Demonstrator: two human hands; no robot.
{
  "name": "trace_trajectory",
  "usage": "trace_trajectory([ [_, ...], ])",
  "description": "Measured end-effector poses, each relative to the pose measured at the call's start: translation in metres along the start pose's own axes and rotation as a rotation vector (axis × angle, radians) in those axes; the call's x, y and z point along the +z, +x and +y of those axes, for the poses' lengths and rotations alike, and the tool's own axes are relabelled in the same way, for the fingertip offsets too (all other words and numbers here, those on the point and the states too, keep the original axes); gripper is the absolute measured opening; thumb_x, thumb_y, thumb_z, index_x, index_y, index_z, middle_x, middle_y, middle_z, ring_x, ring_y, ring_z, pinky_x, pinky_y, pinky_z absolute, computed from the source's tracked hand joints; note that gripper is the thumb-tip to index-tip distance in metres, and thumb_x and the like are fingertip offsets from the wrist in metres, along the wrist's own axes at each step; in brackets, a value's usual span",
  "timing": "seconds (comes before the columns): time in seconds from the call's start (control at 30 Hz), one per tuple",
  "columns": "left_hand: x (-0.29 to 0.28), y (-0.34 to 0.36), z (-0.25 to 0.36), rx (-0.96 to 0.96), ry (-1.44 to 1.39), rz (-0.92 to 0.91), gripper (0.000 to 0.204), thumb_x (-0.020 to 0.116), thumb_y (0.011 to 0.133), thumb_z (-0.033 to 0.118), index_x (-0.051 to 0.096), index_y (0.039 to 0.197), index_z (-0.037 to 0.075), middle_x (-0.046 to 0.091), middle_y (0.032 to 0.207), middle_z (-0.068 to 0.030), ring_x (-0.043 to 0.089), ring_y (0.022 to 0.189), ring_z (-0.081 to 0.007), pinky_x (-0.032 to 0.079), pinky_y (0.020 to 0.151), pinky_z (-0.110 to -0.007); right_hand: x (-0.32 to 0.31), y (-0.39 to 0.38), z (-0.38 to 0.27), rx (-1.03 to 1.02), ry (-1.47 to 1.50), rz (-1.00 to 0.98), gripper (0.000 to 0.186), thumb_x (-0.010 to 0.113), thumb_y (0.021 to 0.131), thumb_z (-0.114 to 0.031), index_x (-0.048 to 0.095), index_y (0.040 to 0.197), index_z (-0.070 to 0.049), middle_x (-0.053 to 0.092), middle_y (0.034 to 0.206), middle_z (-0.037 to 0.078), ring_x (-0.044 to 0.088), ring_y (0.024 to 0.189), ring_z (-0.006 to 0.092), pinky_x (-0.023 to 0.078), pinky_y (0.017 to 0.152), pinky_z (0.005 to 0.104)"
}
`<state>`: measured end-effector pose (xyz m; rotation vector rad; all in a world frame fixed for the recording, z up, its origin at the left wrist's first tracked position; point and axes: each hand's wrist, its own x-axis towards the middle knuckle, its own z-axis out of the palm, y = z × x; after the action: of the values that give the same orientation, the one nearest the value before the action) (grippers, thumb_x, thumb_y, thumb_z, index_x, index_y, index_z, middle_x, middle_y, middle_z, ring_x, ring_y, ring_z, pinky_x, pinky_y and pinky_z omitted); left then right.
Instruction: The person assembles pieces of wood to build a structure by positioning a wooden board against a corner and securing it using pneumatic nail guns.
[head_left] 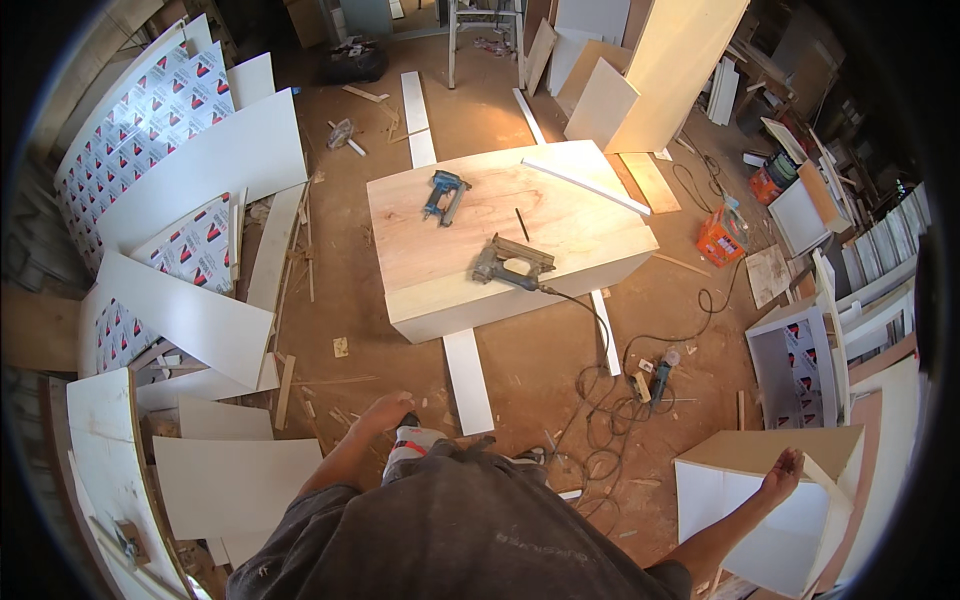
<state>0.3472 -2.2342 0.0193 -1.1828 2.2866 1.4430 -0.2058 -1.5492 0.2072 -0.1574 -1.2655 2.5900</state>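
Note:
My left hand (388, 411) hangs low beside my left leg, fingers loosely extended, with nothing visible in it. A dark shape, perhaps my shoe, shows just beyond its fingertips. Out to the right, my right hand (783, 477) is over the edge of a white box-like cabinet (745, 510), fingers loosely bent and nothing visible in them; whether it touches the panel cannot be told. In front of me lies a large pale wooden box (440, 270). On its top rest a blue nail gun (445, 198), a grey nail gun (512, 264) with a hose, and a thin dark stick (522, 224).
White strips (467, 380) run under the wooden box. An angle grinder (660, 380) lies among looped hoses (600, 440) on the floor. White panels (210, 165) lean at left. An orange bucket (722, 236) stands at right, and a tall pale board (675, 75) at the back.

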Motion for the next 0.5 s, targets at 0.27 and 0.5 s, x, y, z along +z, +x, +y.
trace_trajectory([
  [0.27, -0.199, -0.063, -0.142, -0.403, 0.017, 0.13, 0.046, 0.052, 0.09, 0.033, 0.059, 0.124, 0.002, 0.066, 0.117, -0.0197, 0.061, 0.113, -0.0316, 0.046, 0.093, -0.041, 0.228, -0.216, 0.23, -0.075, -0.315, -0.064, 0.02, 0.061, 0.093, -0.008, 0.054, 0.106, 0.005, 0.059, 0.107, 0.014, 0.059, 0.096, 0.0227, 0.054, 0.086, 0.0347],
  [0.5, -0.284, -0.138, -0.25, -0.526, -0.245, 0.59, 0.04, 0.046, 0.095, 0.028, 0.061, 0.12, 0.001, 0.066, 0.104, -0.0188, 0.064, 0.096, -0.0254, 0.049, 0.081, -0.038, 0.387, -0.31, 0.383, 0.123, -0.244, -0.18, 0.036, 0.062, 0.091, -0.003, 0.041, 0.12, 0.001, 0.055, 0.107, 0.01, 0.06, 0.091, 0.0202, 0.055, 0.085, 0.0359],
])
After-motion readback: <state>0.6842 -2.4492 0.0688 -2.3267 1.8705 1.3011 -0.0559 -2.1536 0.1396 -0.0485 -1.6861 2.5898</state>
